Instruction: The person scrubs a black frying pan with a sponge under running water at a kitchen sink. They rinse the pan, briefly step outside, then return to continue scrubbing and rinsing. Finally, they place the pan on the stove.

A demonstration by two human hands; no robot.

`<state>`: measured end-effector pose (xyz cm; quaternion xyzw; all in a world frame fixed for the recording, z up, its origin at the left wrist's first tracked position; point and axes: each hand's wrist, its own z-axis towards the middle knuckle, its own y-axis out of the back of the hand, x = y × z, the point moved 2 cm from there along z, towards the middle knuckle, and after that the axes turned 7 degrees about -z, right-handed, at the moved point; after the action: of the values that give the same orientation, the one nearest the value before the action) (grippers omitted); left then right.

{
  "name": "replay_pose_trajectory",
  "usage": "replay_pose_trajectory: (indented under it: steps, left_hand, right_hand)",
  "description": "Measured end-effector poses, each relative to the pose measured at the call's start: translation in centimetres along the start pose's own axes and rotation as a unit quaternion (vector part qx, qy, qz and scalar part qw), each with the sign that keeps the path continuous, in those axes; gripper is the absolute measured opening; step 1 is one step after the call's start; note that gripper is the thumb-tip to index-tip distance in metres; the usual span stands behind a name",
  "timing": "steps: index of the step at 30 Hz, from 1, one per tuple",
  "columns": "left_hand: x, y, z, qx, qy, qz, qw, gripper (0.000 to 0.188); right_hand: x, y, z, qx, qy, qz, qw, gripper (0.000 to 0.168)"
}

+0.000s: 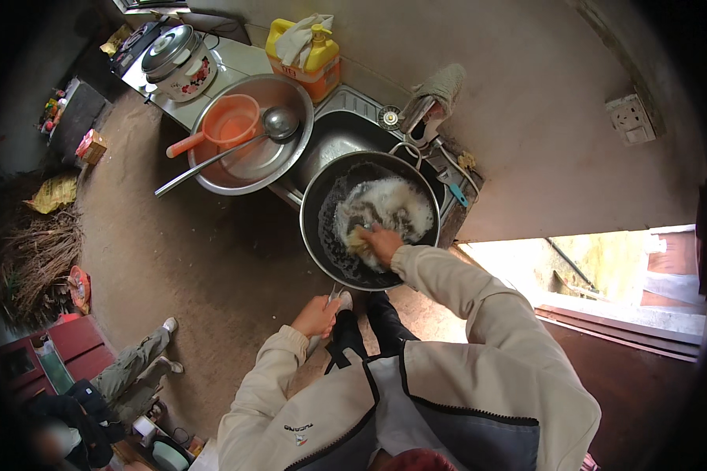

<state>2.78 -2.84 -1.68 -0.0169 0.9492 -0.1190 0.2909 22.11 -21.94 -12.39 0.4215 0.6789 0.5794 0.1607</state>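
A large dark wok (330, 247) with foamy, soapy water (412, 206) in it rests over the right part of a metal sink (336, 135). My right hand (380, 242) is inside the wok, closed on a yellowish scrubber (359, 241) at the edge of the foam. My left hand (318, 317) grips the wok's handle (334, 291) on the side near me. A wide metal basin (265, 171) stands left of the wok, holding an orange plastic dipper (231, 120) and a long-handled metal ladle (280, 122).
Behind the basin are a yellow and orange pump jug (306, 59) and a flowered rice cooker (182, 68). A teal-handled brush (456, 191) lies right of the wok, near a cloth-covered faucet (427, 112). Another person (129, 359) sits at the lower left; firewood (41, 253) lies far left.
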Motion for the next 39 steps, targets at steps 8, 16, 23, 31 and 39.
replay_pose_trajectory:
  steps: [8, 16, 23, 31, 39]
  left_hand:
    - [0.5, 0.1, -0.5, -0.013, -0.006, 0.004, 1.0, 0.038]
    - [-0.2, 0.1, -0.3, 0.013, 0.002, 0.001, 1.0, 0.038]
    - [0.4, 0.2, -0.6, -0.006, -0.009, -0.005, 1.0, 0.038]
    - [-0.3, 0.1, -0.6, 0.003, 0.001, 0.0, 1.0, 0.04]
    - [0.8, 0.4, 0.0, 0.01, -0.011, -0.015, 1.0, 0.041]
  right_hand:
    - [-2.4, 4.0, 4.8, -0.064, -0.056, 0.037, 0.996, 0.037]
    - [2.8, 1.7, 1.3, 0.009, 0.044, 0.056, 0.997, 0.04]
    - [-2.4, 3.4, 4.4, -0.056, -0.044, 0.066, 0.995, 0.042]
    - [3.4, 2.3, 2.4, -0.017, 0.007, 0.067, 0.998, 0.043]
    - [-1.5, 1.6, 0.5, -0.04, -0.012, 0.044, 0.998, 0.032]
